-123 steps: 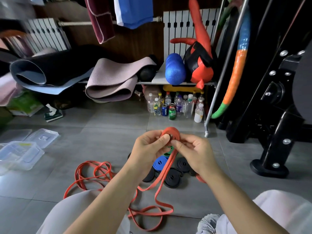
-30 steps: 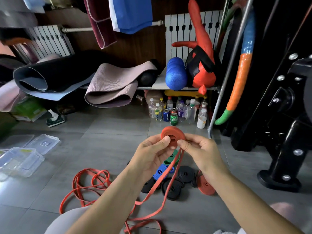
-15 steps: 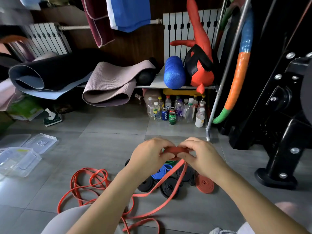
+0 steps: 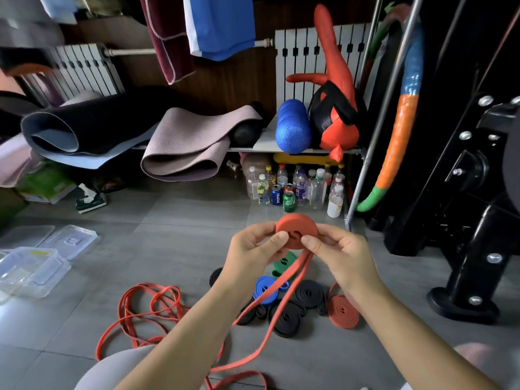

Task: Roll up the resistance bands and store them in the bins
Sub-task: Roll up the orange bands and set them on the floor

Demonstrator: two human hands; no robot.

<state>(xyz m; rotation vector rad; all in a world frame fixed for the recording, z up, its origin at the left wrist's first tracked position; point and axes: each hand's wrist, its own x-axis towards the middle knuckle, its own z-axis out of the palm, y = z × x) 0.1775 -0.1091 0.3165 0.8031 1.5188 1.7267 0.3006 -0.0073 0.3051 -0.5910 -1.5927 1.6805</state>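
- Left hand [image 4: 250,250] and right hand [image 4: 342,257] each pinch the half-rolled red band [image 4: 295,225], keeping its coil tight.
- Its loose tail [image 4: 270,327] hangs to the floor [image 4: 183,249], unwound.

Bottles [image 4: 301,187] stand below a blue foam roller [image 4: 294,126].

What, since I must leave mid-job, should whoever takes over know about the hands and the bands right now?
Left hand and right hand: both pinch the part-wound orange rubber resistance-band coil, held in the air.
Its unwound orange tail trails to the grey tile floor.
Done: flat rolled bands on the floor under the hands: black rolls, blue roll, green roll, orange roll.
Left: wind in the tail, then put every roll into the clear plastic bins at the far left.
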